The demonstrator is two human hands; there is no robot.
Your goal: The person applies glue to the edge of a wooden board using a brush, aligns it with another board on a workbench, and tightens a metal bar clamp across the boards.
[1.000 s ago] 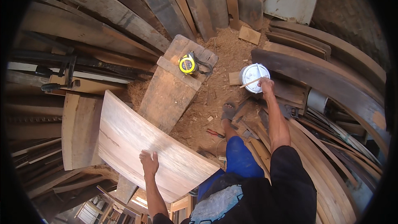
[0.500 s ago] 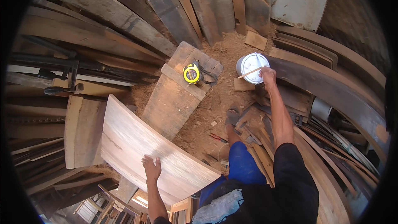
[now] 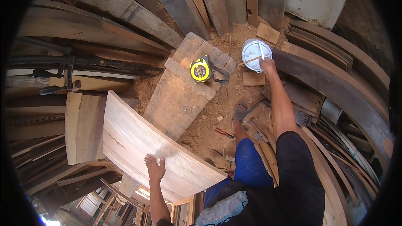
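My left hand (image 3: pixel 155 169) lies with its fingers stretched out on a wide pale wooden board (image 3: pixel 138 142), which slants across the lower left. My right hand (image 3: pixel 268 66) is closed at the near right rim of a white plastic bucket (image 3: pixel 251 52). A thin wooden stick (image 3: pixel 248 61) reaches left from its fingers across the bucket's top. The bucket's white handle (image 3: pixel 261 49) runs down to the same fingers; whether they grip it too is hard to tell.
A yellow and black tape measure (image 3: pixel 202 70) rests on a worn wooden bench (image 3: pixel 176 102). A small wood block (image 3: pixel 254 78) lies beside the bucket. Red-handled pliers (image 3: pixel 224 133) and a handsaw (image 3: pixel 304 118) are on the sawdust-strewn ground. Planks (image 3: pixel 113 6) and clamps (image 3: pixel 63 73) crowd around.
The bucket has shifted slightly away and left relative to the wood block, with my right hand at its rim. My left hand stays on the board. The whole view has turned a little.
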